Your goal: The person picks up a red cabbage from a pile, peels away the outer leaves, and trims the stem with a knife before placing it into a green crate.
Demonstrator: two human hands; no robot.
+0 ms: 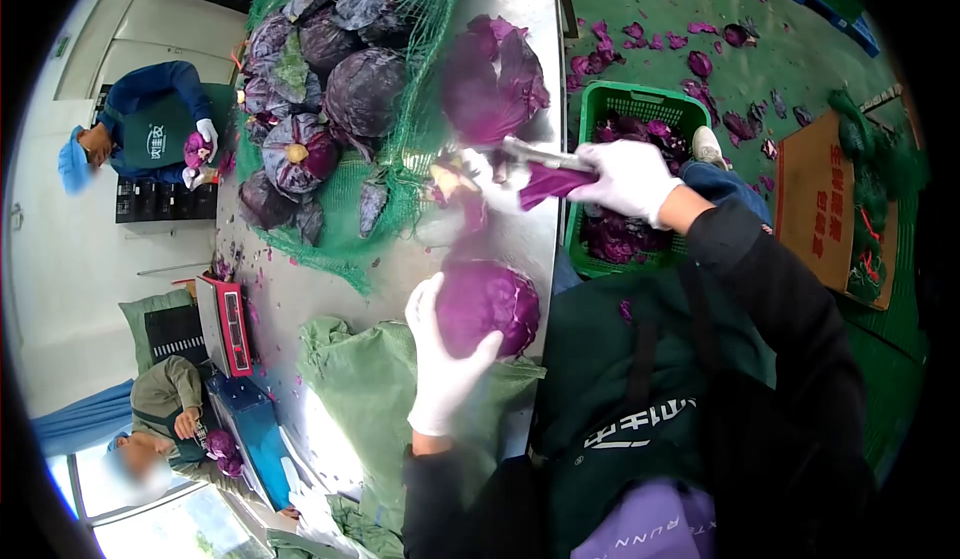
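Left hand [445, 367] cupped cabbage [490, 309], just below frame centre — grip clamped round its side. Right hand [630, 179] had grip closed on knife [550, 157], leaf [550, 188] beside it. Step looked like leaf trimming — next move called for steady hold, knife clear of left hand.

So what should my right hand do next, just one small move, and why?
I'd probably drop the purple leaf into the green basket. Your right hand seems to hold it along with a knife-like tool, and the basket below holds similar leaves. Your left hand has the cabbage.
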